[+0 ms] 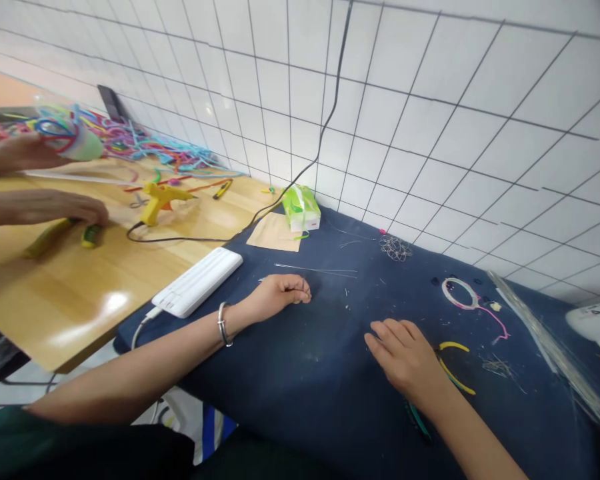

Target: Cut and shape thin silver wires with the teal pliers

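My left hand [281, 296], with a silver bangle at the wrist, is closed in a pinch over the dark blue cloth [300, 400]. Something small and dark shows at its fingertips, too small to name. Just beyond it lie thin straight wires [320, 270]. To the right, my right hand [400, 353] rests palm down on the cloth, fingers stretched and side by side, with nothing visible in them. Yellow-handled pliers [455, 370] lie beside its wrist, and a teal-handled tool [418, 421] is partly hidden under the forearm.
A white power strip [199, 281], tissue pack [301, 208] and looped wire piece [396, 248] lie around. Right are a white ring [460, 293], wire pieces [500, 367] and a long wire bundle [550, 347]. Left, another person's hands work near a yellow glue gun [156, 202].
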A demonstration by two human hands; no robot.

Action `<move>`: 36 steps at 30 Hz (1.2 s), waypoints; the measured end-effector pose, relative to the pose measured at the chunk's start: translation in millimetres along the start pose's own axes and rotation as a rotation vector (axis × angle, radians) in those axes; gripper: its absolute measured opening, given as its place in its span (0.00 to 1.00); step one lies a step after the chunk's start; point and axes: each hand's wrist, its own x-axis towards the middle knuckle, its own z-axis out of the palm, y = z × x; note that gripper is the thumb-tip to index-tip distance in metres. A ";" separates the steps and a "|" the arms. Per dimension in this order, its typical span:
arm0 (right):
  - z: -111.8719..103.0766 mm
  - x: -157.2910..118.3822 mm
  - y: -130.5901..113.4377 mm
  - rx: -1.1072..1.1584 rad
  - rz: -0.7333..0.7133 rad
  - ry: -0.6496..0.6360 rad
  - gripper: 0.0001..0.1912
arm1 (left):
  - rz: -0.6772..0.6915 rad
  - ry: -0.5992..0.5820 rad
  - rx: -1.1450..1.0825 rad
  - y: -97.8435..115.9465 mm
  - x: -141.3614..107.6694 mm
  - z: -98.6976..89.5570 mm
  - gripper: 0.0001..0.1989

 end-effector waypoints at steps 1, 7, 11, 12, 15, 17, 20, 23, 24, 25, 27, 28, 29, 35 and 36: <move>1.6 -0.5 -1.3 0.031 0.026 0.006 0.15 | 0.019 0.009 0.018 -1.3 -0.6 -0.1 0.07; 10.7 30.0 -8.5 0.339 0.260 0.052 0.13 | 0.052 -0.035 0.117 1.4 -4.6 2.3 0.07; 19.8 77.0 -11.9 0.516 0.310 0.022 0.16 | 0.073 -0.045 0.094 2.6 -5.1 4.8 0.08; 22.4 88.6 -12.6 0.569 0.312 0.020 0.16 | 0.076 -0.049 0.084 2.4 -5.0 4.6 0.08; 30.1 117.0 -14.3 0.735 0.298 0.065 0.15 | 0.078 -0.057 0.060 0.0 -4.8 2.5 0.09; 33.9 129.8 -14.8 0.833 0.290 0.107 0.12 | 0.081 -0.065 0.060 -2.8 -4.9 0.7 0.10; 35.5 141.9 -14.5 0.916 0.276 0.138 0.09 | 0.106 -0.066 0.087 -7.0 -5.5 -1.0 0.11; 32.9 149.0 -14.1 0.906 0.244 0.121 0.08 | 0.138 -0.066 0.115 -9.1 -6.9 -1.9 0.11; 31.7 150.5 -14.4 0.890 0.232 0.112 0.08 | 0.140 -0.069 0.125 -9.0 -7.4 -2.3 0.11; 30.6 151.6 -15.0 0.872 0.222 0.103 0.08 | 0.135 -0.071 0.132 -8.6 -7.8 -2.7 0.11; 29.4 152.9 -16.9 0.831 0.209 0.097 0.08 | 0.116 -0.069 0.125 -7.3 -8.6 -3.6 0.11; 29.3 153.0 -18.1 0.810 0.205 0.100 0.08 | 0.104 -0.068 0.107 -6.6 -8.9 -4.0 0.11; 29.6 153.0 -19.4 0.792 0.203 0.107 0.08 | 0.092 -0.068 0.083 -6.2 -9.1 -4.2 0.11; 32.8 151.3 -23.7 0.756 0.221 0.124 0.09 | 0.044 -0.044 -0.010 -8.2 -8.3 -3.0 0.10; 32.9 151.1 -23.9 0.746 0.227 0.126 0.09 | 0.044 -0.034 -0.006 -8.6 -8.2 -2.7 0.10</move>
